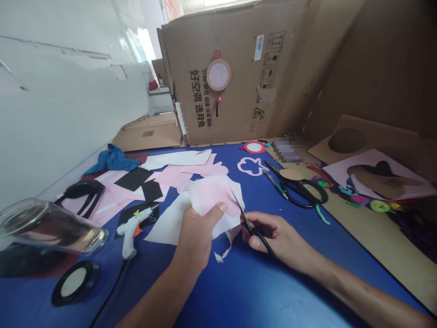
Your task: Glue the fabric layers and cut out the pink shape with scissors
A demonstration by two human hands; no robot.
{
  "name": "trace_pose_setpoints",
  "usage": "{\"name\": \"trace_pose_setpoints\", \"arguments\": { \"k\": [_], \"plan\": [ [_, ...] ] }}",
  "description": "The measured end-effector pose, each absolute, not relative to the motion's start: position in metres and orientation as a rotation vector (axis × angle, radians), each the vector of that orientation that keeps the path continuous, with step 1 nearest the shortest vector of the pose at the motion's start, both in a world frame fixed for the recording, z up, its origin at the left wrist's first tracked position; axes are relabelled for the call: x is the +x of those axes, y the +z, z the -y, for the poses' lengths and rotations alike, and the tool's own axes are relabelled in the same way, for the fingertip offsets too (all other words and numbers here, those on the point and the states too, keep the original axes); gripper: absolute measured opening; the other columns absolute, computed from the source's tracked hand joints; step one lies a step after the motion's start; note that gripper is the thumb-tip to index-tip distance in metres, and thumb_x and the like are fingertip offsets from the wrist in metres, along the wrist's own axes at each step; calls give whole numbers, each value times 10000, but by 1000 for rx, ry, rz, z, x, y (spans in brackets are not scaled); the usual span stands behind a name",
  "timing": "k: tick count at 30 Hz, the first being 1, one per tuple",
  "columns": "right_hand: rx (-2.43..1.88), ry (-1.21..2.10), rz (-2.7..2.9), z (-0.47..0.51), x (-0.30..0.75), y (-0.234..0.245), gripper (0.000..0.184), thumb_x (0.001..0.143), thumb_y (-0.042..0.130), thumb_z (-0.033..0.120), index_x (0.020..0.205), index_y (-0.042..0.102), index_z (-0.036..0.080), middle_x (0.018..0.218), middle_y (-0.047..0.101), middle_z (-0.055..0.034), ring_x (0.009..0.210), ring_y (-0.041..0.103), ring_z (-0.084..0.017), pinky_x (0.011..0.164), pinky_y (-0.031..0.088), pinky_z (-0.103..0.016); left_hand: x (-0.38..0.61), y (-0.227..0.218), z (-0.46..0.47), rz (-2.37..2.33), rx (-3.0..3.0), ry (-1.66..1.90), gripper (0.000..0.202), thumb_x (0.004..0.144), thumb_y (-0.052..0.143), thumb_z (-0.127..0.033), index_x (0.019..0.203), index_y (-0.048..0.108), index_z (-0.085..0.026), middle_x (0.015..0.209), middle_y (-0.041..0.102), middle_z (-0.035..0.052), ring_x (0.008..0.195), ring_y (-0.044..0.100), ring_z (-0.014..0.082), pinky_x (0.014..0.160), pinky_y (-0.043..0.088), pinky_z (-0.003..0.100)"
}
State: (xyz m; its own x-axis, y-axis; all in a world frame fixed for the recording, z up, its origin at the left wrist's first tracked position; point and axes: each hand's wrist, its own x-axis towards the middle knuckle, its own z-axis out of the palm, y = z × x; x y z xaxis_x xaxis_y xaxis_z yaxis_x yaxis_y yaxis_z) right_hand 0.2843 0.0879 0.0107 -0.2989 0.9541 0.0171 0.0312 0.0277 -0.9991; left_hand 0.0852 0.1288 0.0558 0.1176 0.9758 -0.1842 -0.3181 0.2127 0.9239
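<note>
My left hand (200, 232) is closed on a white sheet, thin paper or cloth, with a pink rounded shape (208, 195) on it; the thumb presses on top. In my right hand (269, 230) is a pair of small dark scissors (252, 230). Their blades point up and away, and lie at the right edge of the white sheet. Part of the handles is hidden by my fingers. Below the hands a narrow white scrap (220, 257) with red marks lies by the blue table. Another larger white piece (167, 223) spreads out left of my left hand.
A glue gun (131, 230) with a cord, a glass jar (51, 225) and a black round item (75, 282) stand left. Pink sheets (116, 200) and black squares (134, 179) lie behind. Large black scissors (303, 193) and a pen (275, 183) lie right, before a cardboard box (239, 118).
</note>
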Motion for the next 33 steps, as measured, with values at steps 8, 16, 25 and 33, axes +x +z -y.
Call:
{"name": "trace_pose_setpoints", "arguments": {
  "k": [8,16,25,33],
  "plan": [
    [-1058,1376,1483,-88,283,12,507,861,818,681,972,737,193,805,537,18,749,417,-167,667,322,-292,84,54,-128,-1011,898,1160,376,780,914,-340,1090,838,-142,1072,838,128,990,778,305,866,624,382],
    [-1075,1369,1499,-89,283,12,545,868,793,718,979,735,188,786,515,24,732,395,-161,657,298,-293,83,50,-130,-1023,896,1171,388,778,928,-348,1097,841,-146,1085,838,130,977,787,300,857,626,375],
    [-1084,1393,1502,-89,283,13,574,859,779,756,968,731,195,770,452,40,720,344,-156,645,269,-292,83,45,-132,-1018,899,1200,436,759,934,-353,1119,839,-127,1096,836,146,973,790,307,860,632,379],
    [-1091,1400,1511,-90,285,13,551,864,787,735,992,749,200,777,455,39,714,343,-151,639,269,-287,82,47,-134,-1019,902,1168,399,757,929,-344,1080,847,-125,1054,837,143,961,791,312,853,633,379]
  ]
}}
